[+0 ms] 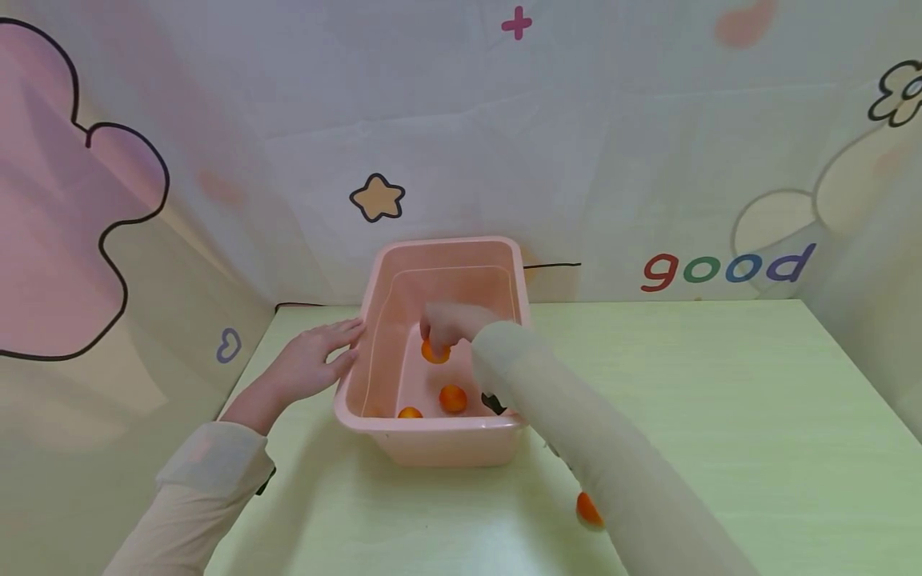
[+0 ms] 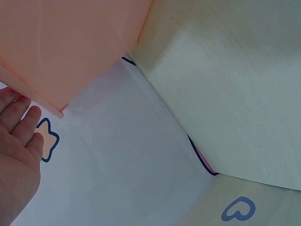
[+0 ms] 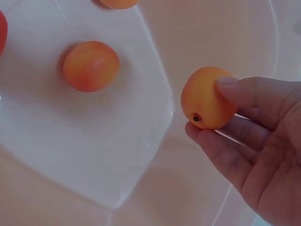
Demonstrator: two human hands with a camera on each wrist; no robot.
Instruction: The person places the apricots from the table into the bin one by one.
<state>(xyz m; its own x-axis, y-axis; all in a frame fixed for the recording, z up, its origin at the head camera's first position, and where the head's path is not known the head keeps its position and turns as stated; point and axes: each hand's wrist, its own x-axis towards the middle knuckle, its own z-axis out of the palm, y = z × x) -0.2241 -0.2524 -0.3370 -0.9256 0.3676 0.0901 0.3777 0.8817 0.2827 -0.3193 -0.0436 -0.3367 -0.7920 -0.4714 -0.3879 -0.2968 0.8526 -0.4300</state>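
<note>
Pinching one fruit [image 3: 202, 101] between thumb and fingers, the right hand [image 1: 454, 320] is inside the tub [image 1: 448, 448]; the left hand [image 1: 313, 360], fingers extended, touches its rim. Two more fruits [image 3: 91, 66] and a cut-off red thing [image 3: 2, 33] lie inside, another fruit [image 1: 587, 510] outside. Printed cloth [image 1: 504, 184] hangs behind the pale green table's [image 1: 684, 416] far edge.

Bare left hand [image 1: 313, 362]: reached toward one-thirty, fingers nearly straight, thumb spread.
Bare right hand [image 1: 454, 322]: reached toward ten-thirty, thumb and fingertips pinching.
Cream cloth sleeves [image 1: 619, 448]: covered both forearms.
</note>
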